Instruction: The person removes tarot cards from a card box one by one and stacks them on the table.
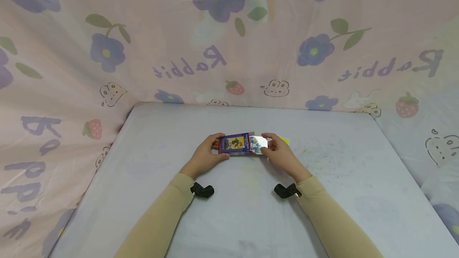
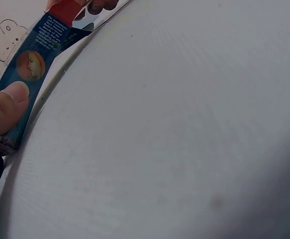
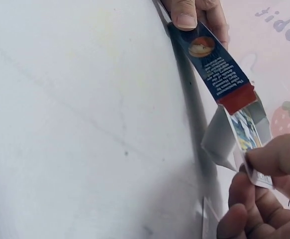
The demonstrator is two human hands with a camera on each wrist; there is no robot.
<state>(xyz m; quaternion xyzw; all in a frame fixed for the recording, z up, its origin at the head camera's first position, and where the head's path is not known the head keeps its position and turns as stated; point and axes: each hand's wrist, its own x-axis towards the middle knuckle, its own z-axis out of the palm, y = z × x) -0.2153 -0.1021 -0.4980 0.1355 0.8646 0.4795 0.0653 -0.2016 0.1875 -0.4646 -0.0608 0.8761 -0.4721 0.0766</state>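
Note:
Near the middle of the table, my left hand (image 1: 205, 153) grips a blue and red tarot card box (image 1: 234, 144) by its left end. Its thumb presses the narrow side printed with a round face picture, seen in the left wrist view. At the box's right end the mouth is open, with a pale flap (image 3: 218, 135) folded out. A stack of picture cards (image 3: 246, 130) sticks partway out of that mouth. My right hand (image 1: 282, 155) pinches the outer end of the cards between thumb and fingers. How many cards there are cannot be told.
A yellow item (image 1: 285, 140) lies partly hidden behind the right hand. The pale table (image 1: 229, 218) spreads around both hands, with a patterned cloth (image 1: 251, 51) rising behind and at the sides. A black wrist device hangs at each sleeve.

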